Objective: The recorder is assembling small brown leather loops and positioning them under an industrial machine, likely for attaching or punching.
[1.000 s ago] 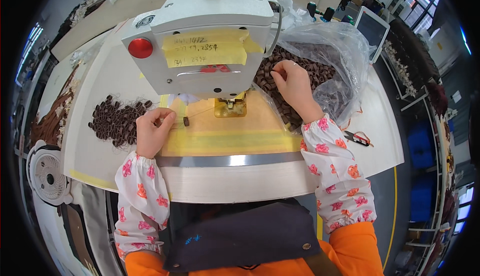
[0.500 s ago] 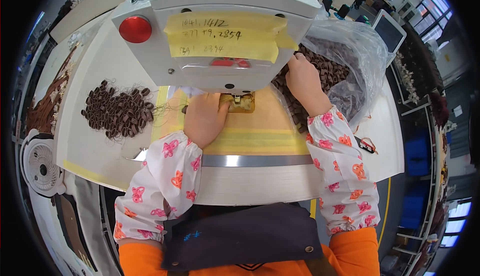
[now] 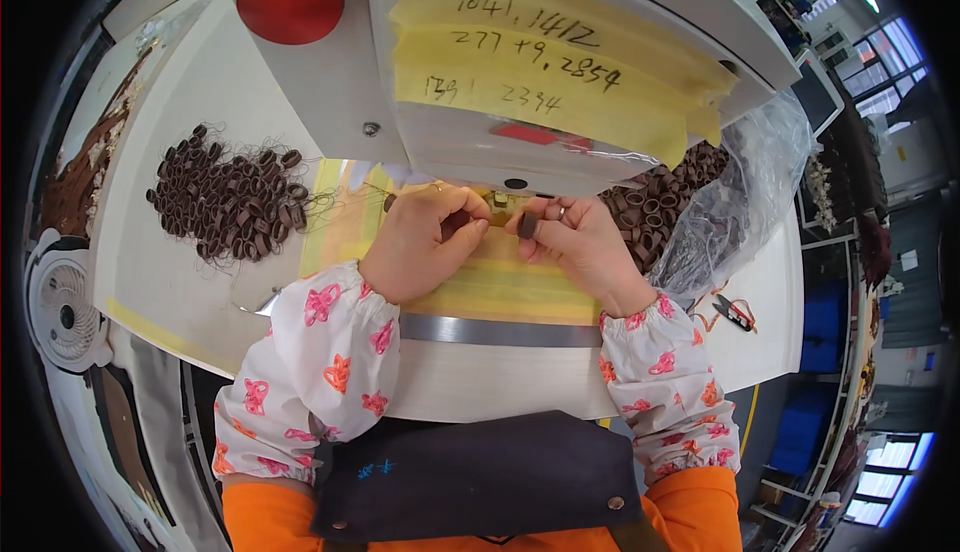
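Note:
Just in front of the sewing machine head (image 3: 350,102), my two hands are close together. My right hand (image 3: 590,252) pinches a small dark brown fabric loop (image 3: 527,224) between thumb and fingers. Opposite it, my left hand (image 3: 425,237) has thumb and fingertips pressed together; whatever is in them is too small or hidden to tell. Behind the hands, the metal presser foot (image 3: 501,198) is partly covered. To the left lies a heap of brown loops (image 3: 230,197) trailing loose threads. More brown loops (image 3: 655,202) fill a clear plastic bag (image 3: 740,202) to the right.
A large red button (image 3: 290,0) and yellow handwritten tape (image 3: 560,62) are on the machine head. Thread snips (image 3: 735,312) lie on the white table (image 3: 500,382) at the right. A metal strip (image 3: 490,330) crosses its front. A white fan (image 3: 66,302) stands at the far left.
My right hand has come left from the bag to the middle with a brown loop. My left hand has drawn slightly back from the presser foot and now pinches. The view has moved closer to the machine.

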The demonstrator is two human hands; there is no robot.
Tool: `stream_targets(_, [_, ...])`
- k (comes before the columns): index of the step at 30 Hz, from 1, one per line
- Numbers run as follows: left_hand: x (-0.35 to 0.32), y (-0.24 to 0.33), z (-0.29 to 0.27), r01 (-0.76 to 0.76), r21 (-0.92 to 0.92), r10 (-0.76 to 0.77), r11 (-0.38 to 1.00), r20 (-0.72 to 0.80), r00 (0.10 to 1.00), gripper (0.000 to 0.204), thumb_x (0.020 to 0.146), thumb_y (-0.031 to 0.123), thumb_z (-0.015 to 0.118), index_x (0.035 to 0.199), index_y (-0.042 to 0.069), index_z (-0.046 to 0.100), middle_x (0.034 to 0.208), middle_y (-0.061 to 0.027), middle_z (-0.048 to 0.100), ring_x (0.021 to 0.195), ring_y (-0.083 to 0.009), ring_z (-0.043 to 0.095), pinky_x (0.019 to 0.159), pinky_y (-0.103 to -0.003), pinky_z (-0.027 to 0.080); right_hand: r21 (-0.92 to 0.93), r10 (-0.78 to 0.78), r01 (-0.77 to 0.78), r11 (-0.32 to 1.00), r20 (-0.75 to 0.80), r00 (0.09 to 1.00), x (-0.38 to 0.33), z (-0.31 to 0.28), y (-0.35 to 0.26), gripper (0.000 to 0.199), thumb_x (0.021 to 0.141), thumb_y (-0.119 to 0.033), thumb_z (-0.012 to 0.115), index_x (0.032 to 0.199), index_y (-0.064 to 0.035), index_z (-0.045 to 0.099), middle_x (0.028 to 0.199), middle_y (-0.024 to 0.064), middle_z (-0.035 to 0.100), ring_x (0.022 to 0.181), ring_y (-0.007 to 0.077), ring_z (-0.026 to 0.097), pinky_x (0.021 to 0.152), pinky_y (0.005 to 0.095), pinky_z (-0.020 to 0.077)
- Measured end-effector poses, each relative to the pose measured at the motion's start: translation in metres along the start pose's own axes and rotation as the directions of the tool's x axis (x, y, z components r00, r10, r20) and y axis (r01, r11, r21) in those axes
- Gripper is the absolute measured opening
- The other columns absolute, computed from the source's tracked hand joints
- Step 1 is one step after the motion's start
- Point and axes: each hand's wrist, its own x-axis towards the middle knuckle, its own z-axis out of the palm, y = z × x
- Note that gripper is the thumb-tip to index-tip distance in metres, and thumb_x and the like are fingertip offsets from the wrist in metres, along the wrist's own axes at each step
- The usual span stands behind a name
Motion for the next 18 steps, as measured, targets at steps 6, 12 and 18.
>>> stream_targets(6, [-0.001, -0.003, 0.002, -0.012, -0.07, 0.012, 0.997, 0.01, 1.0, 0.02, 0.076, 0.007, 0.067, 0.093, -0.001, 0.06, 0.068, 0.0038, 0.05, 0.06, -0.0027, 0.044, 0.053, -0.02, 0.038, -0.02, -0.023, 0.023, 1.0, 0.002, 1.0, -0.003, 0.004, 0.003, 0.023, 0.083, 0.0, 0.055, 0.104, 0.0059, 0.05, 0.081, 0.0095, 0.061, 0.064, 0.0116, 0.06, 0.059, 0.0248, 0.0501])
stream_targets(12, [-0.001, 0.002, 0.007, -0.189, 0.225, 0.179, 0.956, 0.067, 0.982, 0.03, 0.07, 0.017, 0.072, 0.095, 0.005, 0.06, 0.071, -0.0069, 0.055, 0.063, -0.0209, 0.054, 0.057, -0.03, 0.043, -0.362, -0.134, 0.083, 0.929, -0.118, 0.984, -0.001, 0.024, 0.009, 0.016, 0.076, 0.003, 0.057, 0.089, 0.0024, 0.048, 0.067, 0.0066, 0.058, 0.052, 0.0094, 0.056, 0.046, 0.0237, 0.0459])
stream_targets(18, [0.0, 0.0, 0.008, -0.152, 0.15, 0.146, 0.977, 0.056, 0.988, 0.024, 0.074, 0.017, 0.07, 0.092, 0.003, 0.062, 0.068, -0.0087, 0.056, 0.059, -0.0215, 0.055, 0.056, -0.03, 0.043, -0.453, -0.301, 0.239, 0.859, -0.068, 0.951, -0.003, 0.022, 0.02, 0.009, 0.076, 0.003, 0.056, 0.082, 0.0024, 0.05, 0.066, 0.0055, 0.058, 0.055, 0.0088, 0.057, 0.048, 0.024, 0.0446])
